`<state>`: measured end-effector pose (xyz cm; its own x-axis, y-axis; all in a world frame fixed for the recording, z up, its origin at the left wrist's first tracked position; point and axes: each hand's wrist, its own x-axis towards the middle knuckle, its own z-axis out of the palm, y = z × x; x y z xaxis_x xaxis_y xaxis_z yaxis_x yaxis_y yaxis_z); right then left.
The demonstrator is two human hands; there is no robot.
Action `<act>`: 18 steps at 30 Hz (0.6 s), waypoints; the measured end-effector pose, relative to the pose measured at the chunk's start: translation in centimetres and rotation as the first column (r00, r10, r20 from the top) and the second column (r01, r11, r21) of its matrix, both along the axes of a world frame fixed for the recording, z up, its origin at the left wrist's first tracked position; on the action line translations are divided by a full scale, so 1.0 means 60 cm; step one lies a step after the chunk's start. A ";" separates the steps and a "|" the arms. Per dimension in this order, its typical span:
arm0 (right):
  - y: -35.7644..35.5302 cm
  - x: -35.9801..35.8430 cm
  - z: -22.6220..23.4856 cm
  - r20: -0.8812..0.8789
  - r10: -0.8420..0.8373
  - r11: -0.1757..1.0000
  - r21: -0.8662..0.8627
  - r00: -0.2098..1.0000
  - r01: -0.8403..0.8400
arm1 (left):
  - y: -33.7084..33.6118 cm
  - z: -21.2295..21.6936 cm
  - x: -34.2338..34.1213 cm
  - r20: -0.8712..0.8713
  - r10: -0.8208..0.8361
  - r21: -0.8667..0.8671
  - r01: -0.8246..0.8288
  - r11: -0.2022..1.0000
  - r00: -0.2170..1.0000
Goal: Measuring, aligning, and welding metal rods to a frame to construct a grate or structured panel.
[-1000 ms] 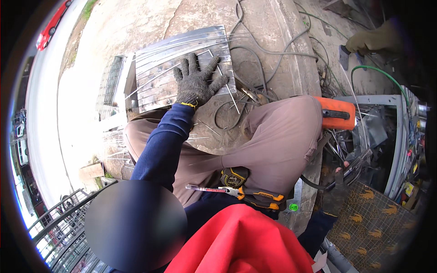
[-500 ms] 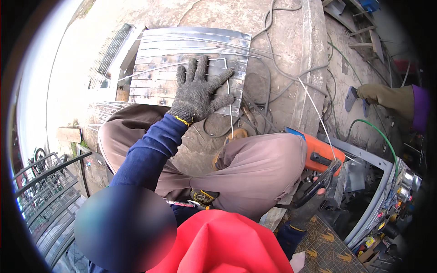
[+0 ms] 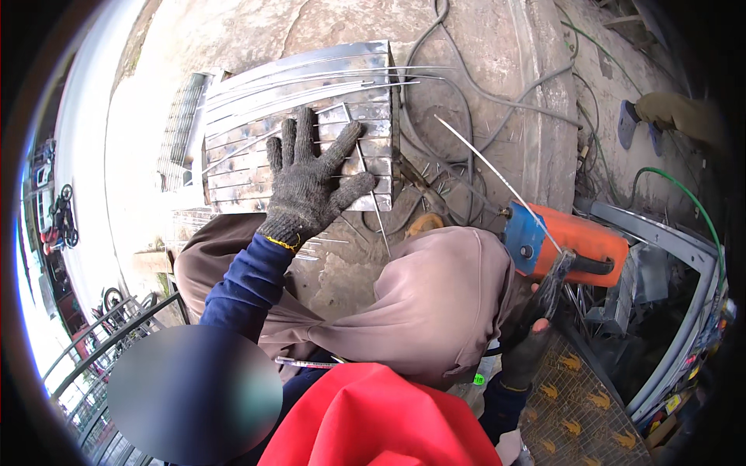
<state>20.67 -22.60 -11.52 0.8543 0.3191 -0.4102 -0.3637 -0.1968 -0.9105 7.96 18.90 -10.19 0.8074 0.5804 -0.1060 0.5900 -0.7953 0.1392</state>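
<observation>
- Head view: the left hand [image 3: 307,186] wears a dark grey knit glove and lies flat in the upper middle of the frame, with its fingers spread wide apart.
- That hand presses on a stack of shiny metal strips [image 3: 299,128] lying side by side on the concrete floor [image 3: 233,31] in the upper left-middle of the frame.
- Thin metal rods [image 3: 311,81] lie across the top of the strips, just above the fingertips.
- The right hand [image 3: 532,334] is at the lower right, also in a dark glove. It is curled round a dark handle [image 3: 553,283], with the fingers pressed together.
- Just above that hand sits an orange and blue power tool [image 3: 571,241].
- A long thin rod [image 3: 486,167] slants from the middle of the frame down toward the tool.
- The person's bent knees in brown trousers [image 3: 435,303] fill the middle, between the two hands.
- Grey cables [image 3: 435,85] loop on the floor right of the strips.
- A green hose [image 3: 676,190] curves at the right edge.
- Another person's foot in a blue sandal [image 3: 628,124] shows at the upper right.
</observation>
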 end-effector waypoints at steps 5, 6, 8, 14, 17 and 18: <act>0.004 0.007 0.001 0.048 0.014 0.999 -0.030 0.999 -0.012 | -0.001 0.004 0.004 -0.028 0.018 -0.009 -0.018 1.000 0.999; 0.004 0.006 0.004 -0.043 -0.030 0.999 0.031 0.999 0.032 | -0.001 0.003 0.003 -0.011 0.017 -0.025 -0.017 1.000 1.000; 0.003 0.006 0.013 -0.139 -0.054 0.996 0.069 0.989 0.064 | -0.001 -0.002 -0.001 0.016 0.010 -0.003 -0.010 1.000 1.000; 0.008 0.010 0.036 -0.099 0.077 0.987 0.146 0.992 -0.062 | 0.001 -0.023 -0.011 0.079 -0.006 0.099 -0.002 0.995 0.997; 0.019 0.008 0.043 -0.062 0.023 0.997 0.074 0.998 -0.018 | 0.002 -0.026 -0.015 0.135 0.010 0.084 -0.022 0.996 0.991; 0.021 0.007 0.048 -0.053 0.023 0.997 0.069 0.998 -0.019 | 0.001 -0.027 -0.015 0.143 0.021 0.086 -0.034 0.996 0.990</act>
